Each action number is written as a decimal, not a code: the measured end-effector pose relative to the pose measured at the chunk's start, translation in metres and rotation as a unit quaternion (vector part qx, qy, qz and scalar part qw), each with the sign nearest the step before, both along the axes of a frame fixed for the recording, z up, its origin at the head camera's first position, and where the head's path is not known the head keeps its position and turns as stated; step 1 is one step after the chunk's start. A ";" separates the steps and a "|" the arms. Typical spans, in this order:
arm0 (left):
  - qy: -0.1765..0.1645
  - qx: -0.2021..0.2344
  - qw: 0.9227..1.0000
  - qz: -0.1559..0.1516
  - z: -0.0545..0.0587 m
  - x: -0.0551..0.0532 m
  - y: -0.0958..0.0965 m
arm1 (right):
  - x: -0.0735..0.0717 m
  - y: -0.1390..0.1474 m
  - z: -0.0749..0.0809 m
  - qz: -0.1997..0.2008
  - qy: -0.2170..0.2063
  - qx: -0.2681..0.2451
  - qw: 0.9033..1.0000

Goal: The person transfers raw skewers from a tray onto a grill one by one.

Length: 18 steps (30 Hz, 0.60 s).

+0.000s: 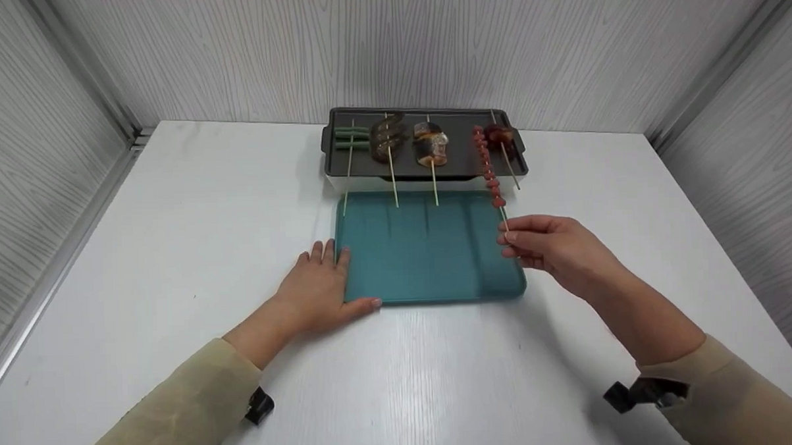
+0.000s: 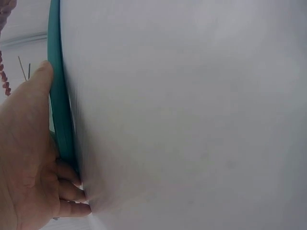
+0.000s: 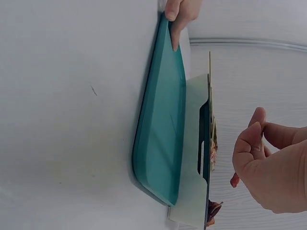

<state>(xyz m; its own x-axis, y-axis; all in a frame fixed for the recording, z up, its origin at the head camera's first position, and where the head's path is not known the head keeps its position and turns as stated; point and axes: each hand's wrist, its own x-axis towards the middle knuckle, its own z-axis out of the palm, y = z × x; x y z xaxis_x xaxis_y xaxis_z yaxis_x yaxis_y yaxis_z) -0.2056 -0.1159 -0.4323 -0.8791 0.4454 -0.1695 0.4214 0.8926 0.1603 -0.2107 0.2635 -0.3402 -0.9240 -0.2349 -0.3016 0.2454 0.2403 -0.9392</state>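
My right hand [image 1: 558,250] pinches the bare stick end of a skewer of small red pieces [image 1: 488,170] between thumb and fingers. The skewer slants up over the right side of a black grill plate [image 1: 460,144]. My left hand [image 1: 314,292] rests at the near left corner of a teal tray [image 1: 413,255]. Its fingers lie spread along the left edge, and its thumb [image 2: 41,79] lies along the front rim. In the right wrist view the right hand [image 3: 273,160] hides most of its skewer.
Across the grill lie skewers of green pieces [image 1: 351,138], brown squid-like food [image 1: 386,140], dark and pale chunks [image 1: 431,145] and dark red meat [image 1: 500,137]. Several sticks overhang the tray's far edge. Panelled walls [image 1: 390,51] stand behind and beside the white table [image 1: 237,202].
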 end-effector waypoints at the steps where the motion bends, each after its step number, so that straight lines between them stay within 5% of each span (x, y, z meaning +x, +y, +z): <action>1: 0.001 0.000 1.000 0.000 0.000 0.000 0.000 | -0.004 -0.001 0.001 -0.003 -0.001 -0.002 1.000; 18: 0.013 -0.003 1.000 -0.003 0.000 0.001 0.000 | -0.072 -0.020 -0.003 -0.067 -0.019 -0.030 0.997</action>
<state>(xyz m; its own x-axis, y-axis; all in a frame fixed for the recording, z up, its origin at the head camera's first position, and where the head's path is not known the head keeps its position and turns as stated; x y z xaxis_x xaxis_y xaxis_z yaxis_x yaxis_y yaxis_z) -0.2050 -0.1157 -0.4325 -0.8810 0.4490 -0.1494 0.4299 0.8913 0.1440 -0.2827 0.2430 -0.3435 -0.9362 -0.1297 -0.3266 0.3077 0.1465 -0.9401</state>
